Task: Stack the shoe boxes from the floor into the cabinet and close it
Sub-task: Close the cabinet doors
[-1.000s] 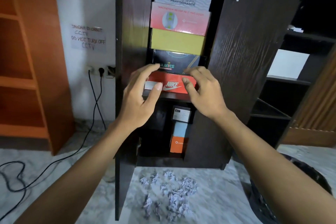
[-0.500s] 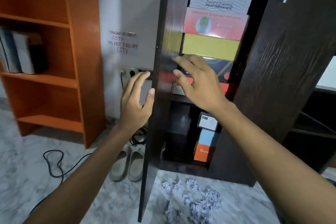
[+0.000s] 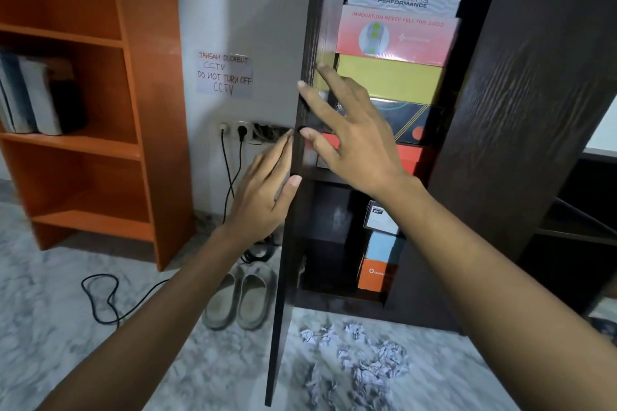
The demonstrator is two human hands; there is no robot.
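The shoe boxes [image 3: 390, 77] sit stacked on the cabinet's [image 3: 521, 117] upper shelf, so your left hand [image 3: 260, 197] and right hand [image 3: 350, 140], fingers spread and holding nothing, bracket the left door's [image 3: 293, 210] edge, apparently to swing it closed.

Boxes stacked in the cabinet, door edge out front

Shoe boxes [image 3: 390, 80] sit on the cabinet [image 3: 521, 143] shelf, small boxes [image 3: 380, 247] below; bookshelf [image 3: 140, 110] left, slippers [image 3: 240, 294] and paper wads [image 3: 360, 354] on the floor [image 3: 50, 344].
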